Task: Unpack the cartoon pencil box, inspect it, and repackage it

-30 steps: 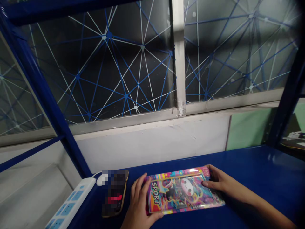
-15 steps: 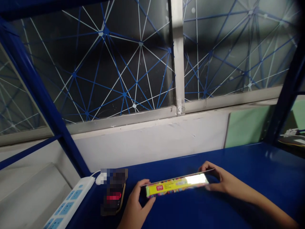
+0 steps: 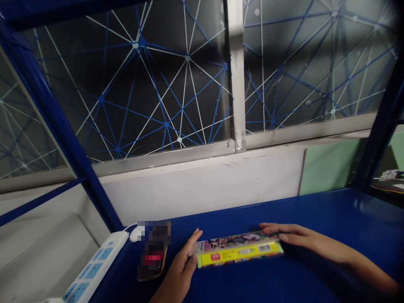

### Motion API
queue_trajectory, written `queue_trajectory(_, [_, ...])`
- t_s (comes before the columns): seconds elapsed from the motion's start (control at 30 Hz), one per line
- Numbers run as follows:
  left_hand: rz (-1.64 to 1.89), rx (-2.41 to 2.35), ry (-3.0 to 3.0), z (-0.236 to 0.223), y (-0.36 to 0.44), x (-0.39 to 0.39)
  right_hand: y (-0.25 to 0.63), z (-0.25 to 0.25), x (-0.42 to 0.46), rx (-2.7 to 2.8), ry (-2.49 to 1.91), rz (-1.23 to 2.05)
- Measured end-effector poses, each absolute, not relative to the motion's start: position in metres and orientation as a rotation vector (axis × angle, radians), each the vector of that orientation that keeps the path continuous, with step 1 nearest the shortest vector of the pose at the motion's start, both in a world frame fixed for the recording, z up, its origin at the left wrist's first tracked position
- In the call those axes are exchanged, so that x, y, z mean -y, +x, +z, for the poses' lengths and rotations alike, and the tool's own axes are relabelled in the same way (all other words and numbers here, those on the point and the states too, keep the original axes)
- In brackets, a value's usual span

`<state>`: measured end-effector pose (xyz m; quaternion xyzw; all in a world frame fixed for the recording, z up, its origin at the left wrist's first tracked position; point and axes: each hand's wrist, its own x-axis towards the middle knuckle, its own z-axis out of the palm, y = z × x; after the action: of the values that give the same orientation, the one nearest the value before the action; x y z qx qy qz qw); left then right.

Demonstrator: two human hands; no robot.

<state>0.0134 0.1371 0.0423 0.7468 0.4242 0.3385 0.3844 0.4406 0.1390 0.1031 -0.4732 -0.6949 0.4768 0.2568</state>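
Printed box (image 3: 238, 253) has tipped, its face reappearing. Left hand (image 3: 181, 266) and right hand (image 3: 304, 239) fingers grip its ends, the soundest hold; likely light, stiff, slick.

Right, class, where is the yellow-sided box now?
In the head view, the yellow-sided box is low, just right of centre, over the blue tabletop, with the left hand at its left end and the right hand at its right.

Phone (image 3: 155, 254), power strip (image 3: 94, 269) on blue tabletop (image 3: 337, 214) (glossy)
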Motion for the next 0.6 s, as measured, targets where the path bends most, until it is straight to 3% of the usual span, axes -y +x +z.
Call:
queue_trajectory(0.13, [0.795,-1.054,1.998,0.044,0.016,-0.134,0.442,0.1,-0.139,2.054,-1.285,1.245])
queue_trajectory(0.37, [0.636,-1.127,2.121,0.038,0.022,-0.13,0.43,0.078,-0.144,2.268,-1.437,0.841])
queue_trajectory(0.5, [0.654,-1.13,2.1,0.036,0.023,-0.132,0.394,0.076,-0.136,2.282,-1.563,0.453])
queue_trajectory(0.6, [0.668,-1.113,2.098,0.034,0.023,-0.135,0.353,0.081,-0.124,2.359,-1.421,0.39])
